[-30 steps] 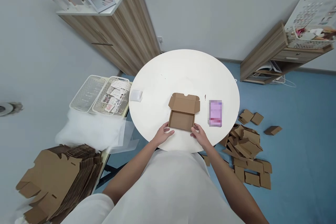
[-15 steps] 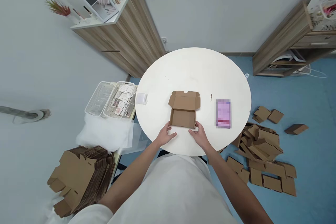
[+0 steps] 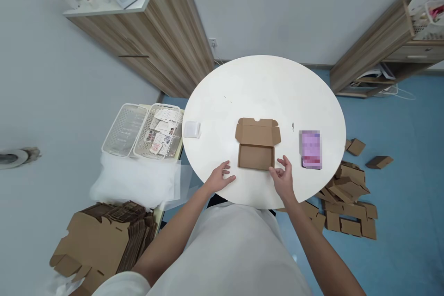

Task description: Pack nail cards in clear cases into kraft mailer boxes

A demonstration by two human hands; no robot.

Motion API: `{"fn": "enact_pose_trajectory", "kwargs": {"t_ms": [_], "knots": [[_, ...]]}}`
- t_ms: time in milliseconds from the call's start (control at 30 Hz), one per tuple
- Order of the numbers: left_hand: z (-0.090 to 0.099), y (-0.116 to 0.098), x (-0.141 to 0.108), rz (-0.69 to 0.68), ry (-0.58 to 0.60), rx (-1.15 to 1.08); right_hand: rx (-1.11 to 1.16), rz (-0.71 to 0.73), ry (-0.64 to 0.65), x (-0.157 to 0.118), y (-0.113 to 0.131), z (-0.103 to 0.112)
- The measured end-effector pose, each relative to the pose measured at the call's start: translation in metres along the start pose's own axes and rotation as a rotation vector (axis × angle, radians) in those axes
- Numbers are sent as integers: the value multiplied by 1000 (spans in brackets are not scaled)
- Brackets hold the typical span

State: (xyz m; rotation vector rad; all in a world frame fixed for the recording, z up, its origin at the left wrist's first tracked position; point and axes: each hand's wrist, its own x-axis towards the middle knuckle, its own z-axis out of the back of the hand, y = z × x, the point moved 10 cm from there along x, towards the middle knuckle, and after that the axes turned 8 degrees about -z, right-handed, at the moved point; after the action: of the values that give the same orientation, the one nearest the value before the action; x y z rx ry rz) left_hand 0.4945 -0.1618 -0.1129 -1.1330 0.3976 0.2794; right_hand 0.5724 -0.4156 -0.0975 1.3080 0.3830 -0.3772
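A small brown cardboard box (image 3: 256, 156) lies on the white round table (image 3: 270, 88), its lid folded back and its inside bare. My left hand (image 3: 219, 177) is off to the left of the box, apart from it, fingers spread and holding nothing. Close to the box's lower right corner is my right hand (image 3: 283, 179), with thumb and fingers parted. The thumb tip reaches the corner; whether it touches I cannot tell. To the right lies a pixelated purple object (image 3: 311, 150). Near the table's left edge sits a small stack of clear-white sheets or pouches (image 3: 192, 129).
On the left stand two white baskets, one with cards (image 3: 157, 132), one with clear items (image 3: 126, 129). Below them are white foam-like sheets (image 3: 135, 180) and a stack of flat cardboard blanks (image 3: 97, 240). Folded boxes (image 3: 350, 182) are heaped on the floor at right.
My left hand has come away from the box's left side. The right hand has opened slightly beside its right corner. The view has shifted, so the table appears further right.
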Motion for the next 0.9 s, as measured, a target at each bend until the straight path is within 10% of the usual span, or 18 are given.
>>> {"fn": "enact_pose_trajectory", "kwargs": {"t_ms": [200, 433, 633, 900], "knots": [[85, 1, -3, -182, -37, 148, 42, 165, -223, -10, 61, -22], [196, 39, 16, -125, -270, 133, -43, -41, 114, 8, 72, -184], [216, 73, 50, 81, -332, -49, 59, -376, 273, 9, 40, -294], [220, 83, 71, 9, -429, -175, -29, -355, 244, 27, 60, -334]]}}
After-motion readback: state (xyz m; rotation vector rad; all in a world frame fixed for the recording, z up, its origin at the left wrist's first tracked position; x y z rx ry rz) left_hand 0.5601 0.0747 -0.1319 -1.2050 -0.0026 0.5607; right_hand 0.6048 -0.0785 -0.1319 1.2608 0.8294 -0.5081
